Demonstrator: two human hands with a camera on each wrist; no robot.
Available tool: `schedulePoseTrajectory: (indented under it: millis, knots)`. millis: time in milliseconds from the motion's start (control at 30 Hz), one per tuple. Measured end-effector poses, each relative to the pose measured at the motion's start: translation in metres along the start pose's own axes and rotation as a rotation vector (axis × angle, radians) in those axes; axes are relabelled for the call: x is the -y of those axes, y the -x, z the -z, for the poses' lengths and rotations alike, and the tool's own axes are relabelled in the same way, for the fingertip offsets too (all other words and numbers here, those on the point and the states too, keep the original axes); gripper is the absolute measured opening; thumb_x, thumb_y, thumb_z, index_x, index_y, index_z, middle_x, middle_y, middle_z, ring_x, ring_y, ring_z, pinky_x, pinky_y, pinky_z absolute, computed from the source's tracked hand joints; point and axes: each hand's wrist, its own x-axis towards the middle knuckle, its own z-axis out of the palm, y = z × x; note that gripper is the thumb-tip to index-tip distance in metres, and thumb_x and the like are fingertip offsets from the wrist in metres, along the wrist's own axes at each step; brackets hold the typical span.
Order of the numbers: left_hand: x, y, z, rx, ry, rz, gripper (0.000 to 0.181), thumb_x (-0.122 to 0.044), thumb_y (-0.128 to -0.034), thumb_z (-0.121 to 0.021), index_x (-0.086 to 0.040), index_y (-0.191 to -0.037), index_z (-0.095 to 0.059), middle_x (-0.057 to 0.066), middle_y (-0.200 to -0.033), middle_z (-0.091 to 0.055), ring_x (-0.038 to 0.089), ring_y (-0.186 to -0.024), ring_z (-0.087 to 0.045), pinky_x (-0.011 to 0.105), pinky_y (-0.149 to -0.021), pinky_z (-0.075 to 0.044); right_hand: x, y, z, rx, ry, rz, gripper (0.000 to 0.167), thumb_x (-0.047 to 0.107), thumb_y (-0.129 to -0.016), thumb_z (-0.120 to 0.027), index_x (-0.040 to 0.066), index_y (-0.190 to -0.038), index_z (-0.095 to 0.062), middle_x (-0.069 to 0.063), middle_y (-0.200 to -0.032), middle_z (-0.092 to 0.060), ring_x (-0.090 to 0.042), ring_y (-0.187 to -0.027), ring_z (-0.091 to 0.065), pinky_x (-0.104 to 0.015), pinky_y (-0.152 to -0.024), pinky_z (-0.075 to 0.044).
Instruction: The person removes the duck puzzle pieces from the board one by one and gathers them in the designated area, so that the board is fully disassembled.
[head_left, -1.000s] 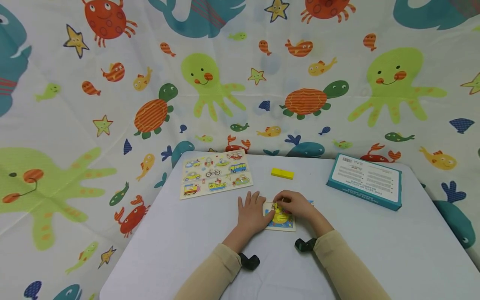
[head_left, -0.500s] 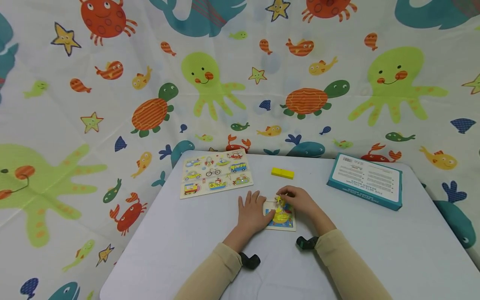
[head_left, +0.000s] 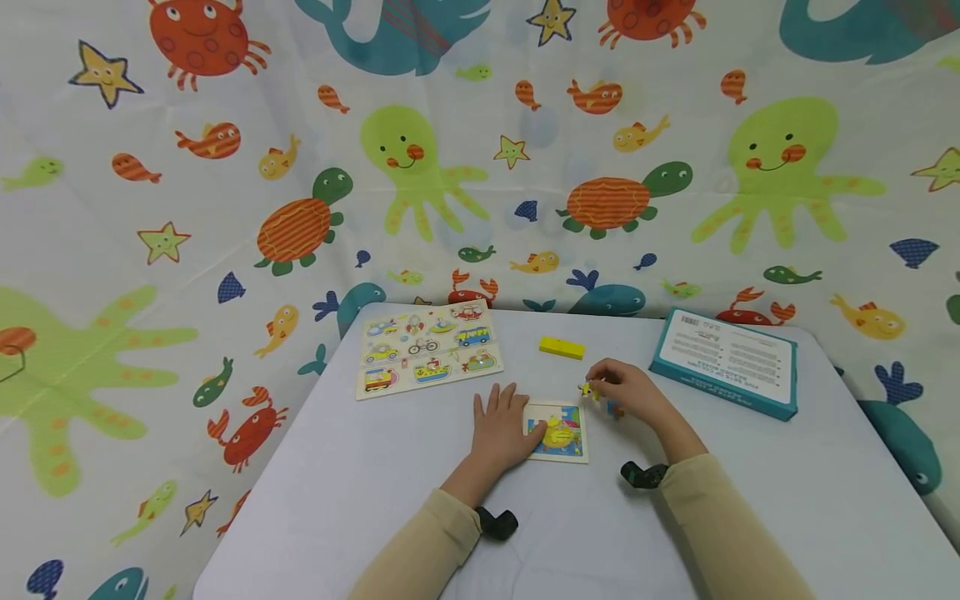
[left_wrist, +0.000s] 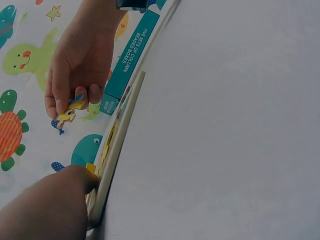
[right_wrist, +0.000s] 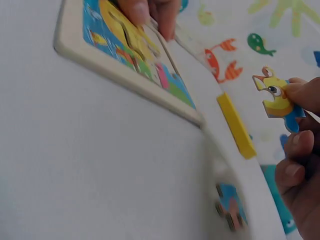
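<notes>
My right hand (head_left: 633,396) pinches a yellow and blue jigsaw puzzle piece (right_wrist: 276,100) with an eye printed on it, raised off the table to the right of a small wooden puzzle board (head_left: 558,458). On the board's left edge rests my left hand (head_left: 497,435), fingers spread and thumb over the picture. The board shows a yellow figure on blue, partly covered by that thumb. Below the right hand a loose blue and pink piece (right_wrist: 231,206) lies on the table.
Behind the left hand lies a larger vehicle picture board (head_left: 431,350). A yellow block (head_left: 562,347) sits at the back of the white table (head_left: 360,500), and a teal box (head_left: 726,363) at the back right. A sea-animal cloth (head_left: 525,117) hangs behind.
My right hand has lifted the puzzle piece off the board and carried it to the right, uncovering the loose piece beneath. The left hand has stayed in place on the board.
</notes>
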Motion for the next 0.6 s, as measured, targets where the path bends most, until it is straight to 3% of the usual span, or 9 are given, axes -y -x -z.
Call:
schedulePoseTrajectory:
  millis: [233,467,600]
  knots:
    - [0.002,0.000,0.000,0.037,0.010,-0.040,0.075,-0.067,-0.0924,-0.045,-0.016,-0.148,-0.043,0.009,-0.159,-0.035,0.034,-0.152,-0.021,0.060,-0.122,-0.011,-0.016,0.008,0.023,-0.036,0.030,-0.017,0.022,0.035,-0.099,-0.060,0.019,-0.113,-0.065,-0.005,-0.114,-0.066,-0.026,-0.101,-0.053,-0.032,-0.084,-0.046]
    - [0.007,-0.002,0.001,0.126,-0.054,-0.190,0.089,-0.078,-0.0896,-0.038,-0.017,-0.155,-0.033,0.002,-0.161,-0.031,0.025,-0.153,-0.020,0.046,-0.125,-0.014,-0.032,0.019,0.040,-0.057,0.072,-0.025,0.027,0.037,-0.099,-0.059,0.016,-0.114,-0.066,-0.006,-0.113,-0.067,-0.025,-0.101,-0.054,-0.032,-0.085,-0.047]
    - [0.010,-0.001,0.003,0.144,-0.054,-0.223,0.091,-0.080,-0.0886,-0.035,-0.017,-0.155,-0.033,0.002,-0.162,-0.030,0.025,-0.153,-0.019,0.046,-0.125,-0.015,-0.041,0.023,0.047,-0.056,0.120,-0.040,0.028,0.039,-0.099,-0.058,0.017,-0.114,-0.066,-0.006,-0.114,-0.065,-0.024,-0.102,-0.053,-0.033,-0.085,-0.046]
